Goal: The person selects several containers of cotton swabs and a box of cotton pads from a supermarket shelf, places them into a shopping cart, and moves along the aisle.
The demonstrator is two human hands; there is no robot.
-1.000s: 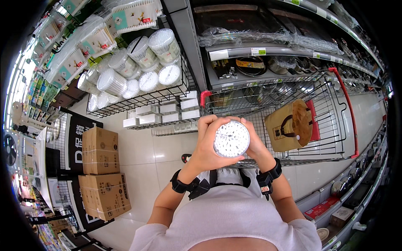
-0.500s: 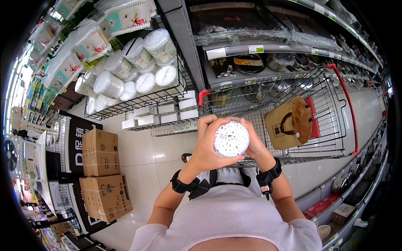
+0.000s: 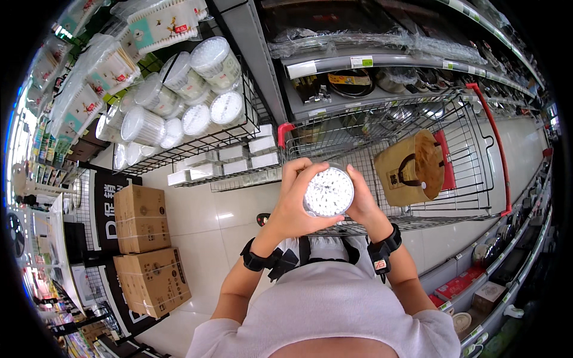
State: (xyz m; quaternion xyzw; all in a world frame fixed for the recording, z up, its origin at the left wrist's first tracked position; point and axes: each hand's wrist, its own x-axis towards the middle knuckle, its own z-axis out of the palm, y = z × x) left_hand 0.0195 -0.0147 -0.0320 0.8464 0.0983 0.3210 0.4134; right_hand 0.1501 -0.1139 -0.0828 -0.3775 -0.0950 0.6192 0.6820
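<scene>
And here's the tub [image 3: 328, 192], held out in front of the body between the two hands, its round top facing up and packed with white tips. The left hand [image 3: 296, 200] is clamped around its left side, digits reaching along the far and near rims; the right hand [image 3: 365, 197] sits close against the right side, though I can't tell how firmly it grips (its lower fingers are out of sight). Now, handling: those look like cotton swabs, so expect it light for its bulk. The wall looks like thin, smooth plastic, probably a bit slippery, likely to flex if squeezed hard. Best hold? Around the body, below the rim, not by the lid alone. Just right of the hands stands the cart [image 3: 358, 156], with a brown bag [image 3: 391, 174] inside; further off to the left, similar tubs [image 3: 143, 126] fill a wire basket [image 3: 203, 143].
</scene>
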